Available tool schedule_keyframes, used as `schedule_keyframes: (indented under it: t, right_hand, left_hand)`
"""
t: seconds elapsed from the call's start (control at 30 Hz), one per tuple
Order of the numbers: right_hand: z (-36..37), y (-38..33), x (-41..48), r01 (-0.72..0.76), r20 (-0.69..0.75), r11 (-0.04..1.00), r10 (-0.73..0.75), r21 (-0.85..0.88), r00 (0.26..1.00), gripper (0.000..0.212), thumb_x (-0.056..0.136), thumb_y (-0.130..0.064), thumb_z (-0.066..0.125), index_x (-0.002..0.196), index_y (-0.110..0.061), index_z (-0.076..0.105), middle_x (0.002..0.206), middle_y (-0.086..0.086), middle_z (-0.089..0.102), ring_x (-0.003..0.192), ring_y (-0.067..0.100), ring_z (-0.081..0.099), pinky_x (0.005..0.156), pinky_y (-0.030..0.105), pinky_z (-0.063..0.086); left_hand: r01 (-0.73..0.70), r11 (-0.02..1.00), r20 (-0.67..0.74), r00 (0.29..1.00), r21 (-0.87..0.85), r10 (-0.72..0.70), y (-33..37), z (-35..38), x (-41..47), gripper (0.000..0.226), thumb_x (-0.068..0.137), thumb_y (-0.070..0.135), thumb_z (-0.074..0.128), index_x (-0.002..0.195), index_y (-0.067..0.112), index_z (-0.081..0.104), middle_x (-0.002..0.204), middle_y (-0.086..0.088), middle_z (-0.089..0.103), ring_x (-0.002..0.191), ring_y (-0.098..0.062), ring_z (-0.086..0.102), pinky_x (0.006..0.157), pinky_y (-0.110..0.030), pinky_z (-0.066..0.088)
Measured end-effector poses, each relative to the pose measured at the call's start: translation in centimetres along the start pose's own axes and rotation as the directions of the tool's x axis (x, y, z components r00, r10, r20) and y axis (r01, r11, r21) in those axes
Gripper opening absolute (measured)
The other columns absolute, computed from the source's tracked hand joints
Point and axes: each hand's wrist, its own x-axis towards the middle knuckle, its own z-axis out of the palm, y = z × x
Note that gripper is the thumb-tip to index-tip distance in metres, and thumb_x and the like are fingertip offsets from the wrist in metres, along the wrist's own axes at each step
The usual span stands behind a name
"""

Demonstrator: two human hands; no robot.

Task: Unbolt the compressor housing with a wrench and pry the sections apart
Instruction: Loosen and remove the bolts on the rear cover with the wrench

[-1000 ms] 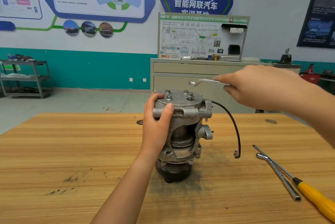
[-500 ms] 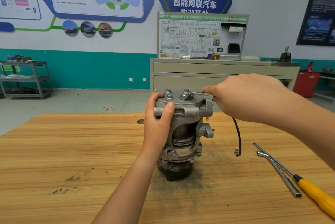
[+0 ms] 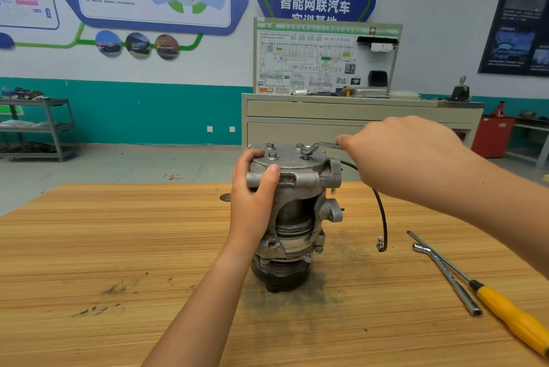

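- Since the earlier frames, the right hand has carried the wrench down from mid-air; its ring end now sits on a bolt atop the compressor.
- Left hand [image 3: 255, 194]: fingers wrapped around the compressor [image 3: 292, 212] on its left flank, thumb on the mounting lug.
- Compressor: upright on its pulley at the wooden table [image 3: 89, 262] centre. Judged heavy, rigid cast metal; lugs offer firm purchase.
- Wrench [image 3: 319, 147]: judged stiff, may slip off.
- Right hand [image 3: 401, 155]: fingers closed on the wrench handle, right of the compressor.

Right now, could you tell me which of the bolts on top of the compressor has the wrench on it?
The right-hand bolt nearest the right hand: the wrench ring sits over it. The other bolt heads, toward the left hand, stand bare.
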Motion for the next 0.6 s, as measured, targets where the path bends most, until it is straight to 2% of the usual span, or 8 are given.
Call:
schedule_keyframes:
  t: [0.1, 0.17, 0.23, 0.3, 0.37, 0.43, 0.5, 0.6]
  right_hand:
    - [0.8, -0.1, -0.5, -0.019, 0.007, 1.0, 0.02, -0.008, 1.0, 0.038, 0.087, -0.003, 0.046, 0.121, -0.018, 0.046, 0.056, -0.001, 0.036, 0.042, 0.017, 0.032, 0.039, 0.025, 0.041]
    - [2.0, 0.3, -1.1, -0.038, -0.05, 0.999, 0.039, 0.021, 0.998, 0.022, 0.094, -0.017, 0.04, 0.116, -0.019, 0.045, 0.052, -0.004, 0.037, 0.038, 0.015, 0.032, 0.037, 0.022, 0.035]
    - [4.1, 0.9, -1.3, -0.048, -0.158, 0.993, 0.065, 0.107, 0.985, 0.033, 0.096, -0.029, 0.028, 0.108, -0.014, 0.055, 0.053, -0.003, 0.045, 0.038, 0.018, 0.039, 0.04, 0.024, 0.032]
    - [6.4, 1.6, 0.1, -0.027, -0.232, 0.97, 0.085, 0.242, 0.969, 0.045, 0.096, -0.033, 0.024, 0.117, -0.013, 0.057, 0.079, 0.003, 0.065, 0.069, 0.025, 0.06, 0.075, 0.042, 0.043]
    - [8.1, 2.0, 3.1, -0.068, -0.135, 0.952, 0.113, 0.298, 0.984, 0.041, 0.097, -0.035, 0.027, 0.129, -0.019, 0.048, 0.117, -0.001, 0.061, 0.117, 0.018, 0.05, 0.106, 0.055, 0.014]
    - [8.7, 1.8, 6.7, 0.001, -0.093, 0.963, 0.025, 0.27, 0.995, 0.041, 0.098, -0.038, 0.027, 0.133, -0.024, 0.042, 0.135, -0.008, 0.049, 0.136, 0.01, 0.026, 0.108, 0.058, -0.001]
    - [8.6, 1.3, 9.7, 0.139, -0.094, 0.939, -0.115, 0.314, 0.989, 0.042, 0.099, -0.036, 0.027, 0.138, -0.023, 0.036, 0.142, -0.007, 0.042, 0.14, 0.009, 0.016, 0.11, 0.053, 0.003]
    - [8.4, 1.1, 11.3, 0.241, -0.185, 0.898, -0.183, 0.368, 0.966, 0.041, 0.1, -0.031, 0.03, 0.135, -0.016, 0.041, 0.14, 0.001, 0.045, 0.136, 0.015, 0.028, 0.109, 0.041, 0.02]
  left_hand:
    - [0.004, 1.0, 0.008, 1.0, -0.009, -0.004, 0.2, 0.1, -0.1, 0.025, 0.077, 0.043, 0.049, 0.101, 0.044, 0.048, 0.117, 0.005, 0.052, 0.111, -0.02, 0.053, 0.092, -0.043, 0.05]
    - [0.008, 1.0, 0.006, 1.0, -0.007, -0.008, 0.3, 0.0, -0.1, 0.025, 0.076, 0.043, 0.05, 0.101, 0.043, 0.049, 0.119, 0.002, 0.052, 0.112, -0.021, 0.053, 0.093, -0.045, 0.049]
    - [0.007, 1.0, 0.0, 1.0, -0.003, -0.007, 0.3, 0.0, -0.1, 0.026, 0.076, 0.043, 0.05, 0.102, 0.042, 0.049, 0.121, -0.002, 0.053, 0.113, -0.023, 0.053, 0.094, -0.049, 0.047]
    - [0.008, 1.0, 0.004, 1.0, -0.004, -0.008, 0.2, -0.1, -0.1, 0.026, 0.075, 0.043, 0.051, 0.101, 0.042, 0.05, 0.121, -0.003, 0.053, 0.113, -0.025, 0.053, 0.094, -0.05, 0.047]
    - [0.011, 1.0, 0.014, 1.0, -0.001, -0.011, 0.2, -0.2, -0.1, 0.026, 0.075, 0.044, 0.051, 0.101, 0.043, 0.05, 0.121, -0.001, 0.053, 0.113, -0.024, 0.054, 0.094, -0.049, 0.048]
    - [0.006, 1.0, 0.017, 1.0, 0.003, -0.006, 0.3, -0.2, -0.1, 0.026, 0.075, 0.044, 0.051, 0.101, 0.043, 0.05, 0.12, 0.0, 0.053, 0.113, -0.023, 0.053, 0.094, -0.048, 0.048]
    - [0.005, 1.0, 0.017, 1.0, 0.008, -0.005, 0.3, -0.3, -0.1, 0.026, 0.075, 0.043, 0.051, 0.101, 0.043, 0.05, 0.12, 0.001, 0.053, 0.113, -0.022, 0.053, 0.095, -0.048, 0.048]
    - [0.005, 1.0, 0.025, 1.0, 0.018, -0.006, 0.3, -0.4, 0.0, 0.026, 0.075, 0.043, 0.051, 0.101, 0.043, 0.05, 0.118, 0.004, 0.053, 0.112, -0.02, 0.054, 0.094, -0.045, 0.049]
